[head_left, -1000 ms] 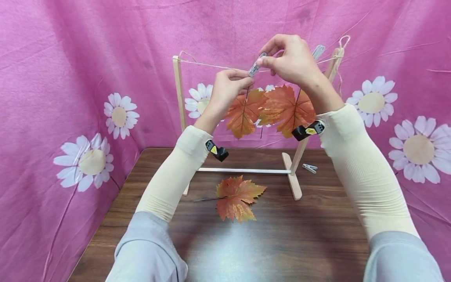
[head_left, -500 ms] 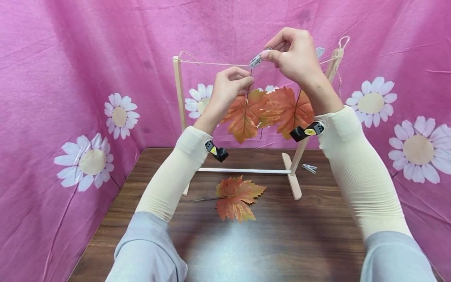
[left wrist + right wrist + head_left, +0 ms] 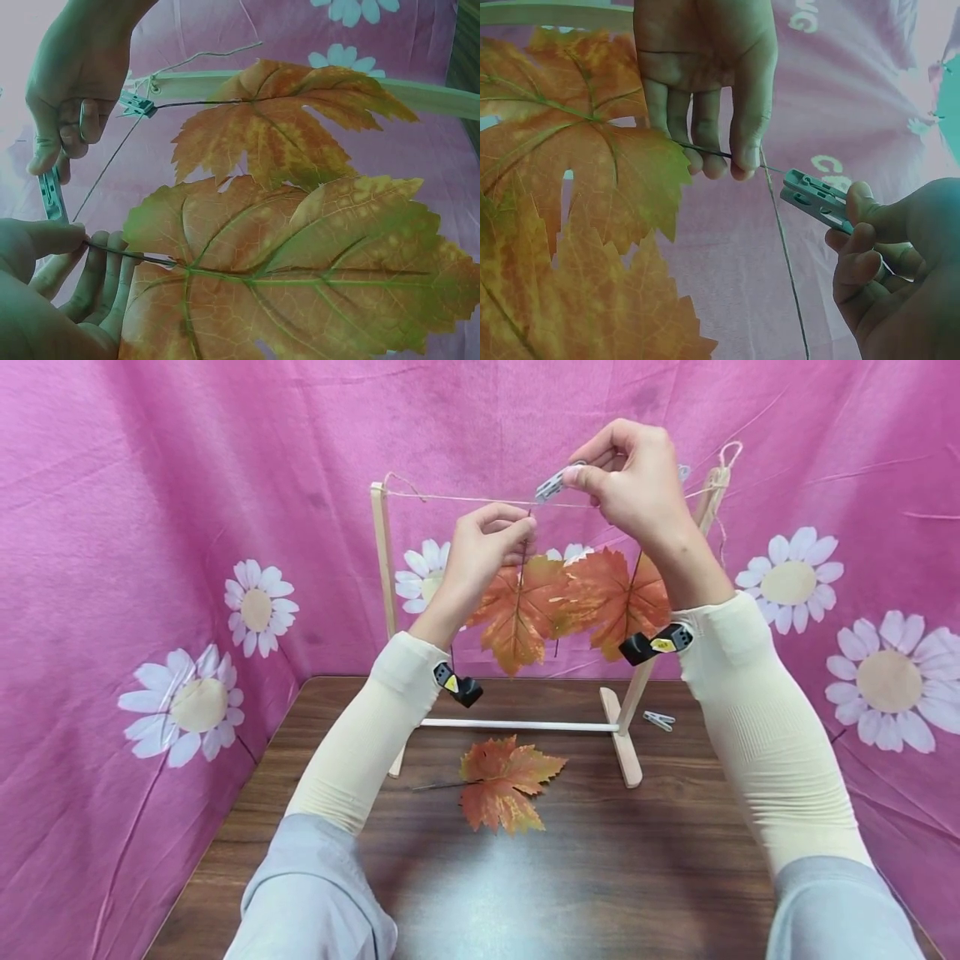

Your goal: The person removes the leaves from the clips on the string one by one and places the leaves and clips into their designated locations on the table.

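Note:
The left hand [image 3: 480, 552] pinches the dark stem of an orange leaf [image 3: 519, 614] just below the string [image 3: 465, 497]. In the right wrist view the stem's thin tip reaches past the thumb toward the jaws of a grey clothespin [image 3: 814, 196]; whether they touch is hard to tell. The right hand [image 3: 641, 481] pinches that clothespin between thumb and fingers, slightly above the string. Beside this leaf a second leaf [image 3: 618, 593] hangs by its stem from another clothespin [image 3: 138, 105], seen in the left wrist view.
The string spans a wooden frame, from its left post [image 3: 382, 560] to its right post [image 3: 712, 502]. A white rod [image 3: 517, 724] joins the feet. On the brown table [image 3: 600, 877] lie another leaf [image 3: 502, 783] and a grey clothespin [image 3: 659, 720]. Pink flowered cloth surrounds it.
The right hand with its clothespin has moved up and slightly right, away from the left hand's fingertips. The held leaf has sunk a little, and the left hand has barely moved.

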Motion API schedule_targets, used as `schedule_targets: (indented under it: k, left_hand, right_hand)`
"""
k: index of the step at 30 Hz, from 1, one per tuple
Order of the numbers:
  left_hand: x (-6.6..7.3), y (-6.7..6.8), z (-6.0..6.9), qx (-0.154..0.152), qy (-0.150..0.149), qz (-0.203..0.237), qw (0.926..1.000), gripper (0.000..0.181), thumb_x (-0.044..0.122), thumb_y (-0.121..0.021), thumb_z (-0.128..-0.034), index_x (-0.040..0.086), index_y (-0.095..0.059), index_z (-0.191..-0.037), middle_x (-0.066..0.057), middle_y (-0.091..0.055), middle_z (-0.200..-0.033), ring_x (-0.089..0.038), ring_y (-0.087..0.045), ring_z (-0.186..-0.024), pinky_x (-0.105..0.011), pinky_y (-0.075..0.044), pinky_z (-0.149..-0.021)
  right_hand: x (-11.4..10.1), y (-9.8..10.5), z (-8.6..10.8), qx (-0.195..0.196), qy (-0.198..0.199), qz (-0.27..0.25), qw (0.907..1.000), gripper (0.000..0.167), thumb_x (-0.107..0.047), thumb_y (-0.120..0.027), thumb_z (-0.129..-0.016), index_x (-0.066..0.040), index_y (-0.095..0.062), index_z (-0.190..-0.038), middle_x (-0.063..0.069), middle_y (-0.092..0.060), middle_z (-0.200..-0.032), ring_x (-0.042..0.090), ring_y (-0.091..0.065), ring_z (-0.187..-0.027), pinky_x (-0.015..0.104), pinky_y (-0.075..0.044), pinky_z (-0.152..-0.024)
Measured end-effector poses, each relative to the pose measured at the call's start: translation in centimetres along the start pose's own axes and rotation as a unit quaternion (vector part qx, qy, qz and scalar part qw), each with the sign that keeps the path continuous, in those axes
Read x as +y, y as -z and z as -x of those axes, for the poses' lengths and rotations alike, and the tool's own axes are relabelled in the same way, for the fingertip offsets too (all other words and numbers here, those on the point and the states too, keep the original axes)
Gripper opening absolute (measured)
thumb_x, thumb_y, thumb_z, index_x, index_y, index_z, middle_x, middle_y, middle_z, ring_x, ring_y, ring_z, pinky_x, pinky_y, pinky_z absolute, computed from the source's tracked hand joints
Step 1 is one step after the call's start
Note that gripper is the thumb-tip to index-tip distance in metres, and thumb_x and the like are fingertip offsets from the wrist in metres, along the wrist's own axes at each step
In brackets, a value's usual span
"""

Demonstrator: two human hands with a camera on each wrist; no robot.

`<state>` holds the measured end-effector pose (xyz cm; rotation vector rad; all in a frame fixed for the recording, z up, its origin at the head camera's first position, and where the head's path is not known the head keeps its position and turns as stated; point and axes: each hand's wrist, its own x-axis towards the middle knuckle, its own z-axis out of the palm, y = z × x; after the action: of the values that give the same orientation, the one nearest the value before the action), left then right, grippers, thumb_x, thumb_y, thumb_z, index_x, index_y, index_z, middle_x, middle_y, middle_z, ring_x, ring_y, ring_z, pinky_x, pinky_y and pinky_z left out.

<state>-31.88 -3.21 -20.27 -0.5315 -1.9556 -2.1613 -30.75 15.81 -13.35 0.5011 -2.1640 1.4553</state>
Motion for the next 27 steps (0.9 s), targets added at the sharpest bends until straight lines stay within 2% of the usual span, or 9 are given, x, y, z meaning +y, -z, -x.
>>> schedule_targets:
  k: [3,7,9,13,21,27]
  left_hand:
    - [0.0,0.2,0.1,0.008,-0.002,-0.003,1.0000,0.008,0.008,-0.074,-0.0996,0.001,-0.075,-0.103,-0.008,-0.074,-0.085,-0.018,-0.072,-0.076,-0.029,-0.065,-0.074]
    - [0.2,0.5,0.2,0.014,-0.006,-0.021,0.9997,0.006,0.009,-0.075,-0.0990,0.003,-0.076,-0.100,-0.003,-0.073,-0.082,-0.016,-0.072,-0.075,-0.031,-0.065,-0.075]
    - [0.2,0.7,0.3,0.017,-0.008,-0.031,0.9994,0.006,0.009,-0.075,-0.0988,0.003,-0.076,-0.100,-0.003,-0.072,-0.081,-0.017,-0.071,-0.076,-0.031,-0.065,-0.077]
    - [0.3,1.2,0.5,0.024,-0.012,-0.060,0.9979,0.006,0.009,-0.075,-0.0983,0.004,-0.077,-0.100,-0.002,-0.072,-0.082,-0.018,-0.071,-0.079,-0.030,-0.064,-0.078]
    - [0.4,2.4,1.0,0.026,-0.007,-0.114,0.9931,0.008,0.014,-0.076,-0.0972,0.007,-0.078,-0.102,0.000,-0.072,-0.086,-0.014,-0.067,-0.074,-0.026,-0.060,-0.071]
    - [0.5,3.4,1.3,0.008,-0.011,-0.108,0.9940,0.006,0.011,-0.075,-0.0968,0.006,-0.076,-0.100,-0.002,-0.072,-0.085,-0.014,-0.067,-0.072,-0.028,-0.060,-0.072]
  right_hand:
    - [-0.1,0.2,0.1,-0.002,-0.007,-0.013,0.9999,0.016,-0.005,-0.083,-0.090,-0.017,-0.074,-0.085,-0.014,-0.067,-0.065,0.003,-0.057,-0.054,0.015,-0.044,-0.050]
    - [-0.3,0.5,0.5,-0.024,-0.028,-0.032,0.9988,0.011,-0.009,-0.080,-0.094,-0.016,-0.074,-0.098,-0.008,-0.068,-0.078,0.005,-0.055,-0.052,0.016,-0.038,-0.044]
    - [-0.4,0.6,0.8,-0.036,-0.032,-0.033,0.9983,0.014,-0.012,-0.079,-0.096,-0.015,-0.074,-0.108,-0.005,-0.068,-0.086,0.006,-0.054,-0.050,0.017,-0.034,-0.041]
    - [-0.4,0.6,1.5,-0.048,-0.023,-0.020,0.9984,0.024,-0.017,-0.079,-0.096,-0.013,-0.073,-0.119,-0.006,-0.068,-0.098,0.005,-0.057,-0.052,0.017,-0.035,-0.042]
    - [-0.1,0.7,2.4,-0.046,-0.023,-0.031,0.9982,0.027,-0.021,-0.082,-0.094,-0.017,-0.073,-0.119,-0.005,-0.069,-0.102,0.005,-0.060,-0.053,0.018,-0.039,-0.041]
    - [0.2,1.2,3.0,-0.042,-0.023,-0.040,0.9980,0.033,-0.020,-0.080,-0.095,-0.015,-0.072,-0.127,-0.005,-0.068,-0.105,0.005,-0.061,-0.056,0.018,-0.042,-0.044]
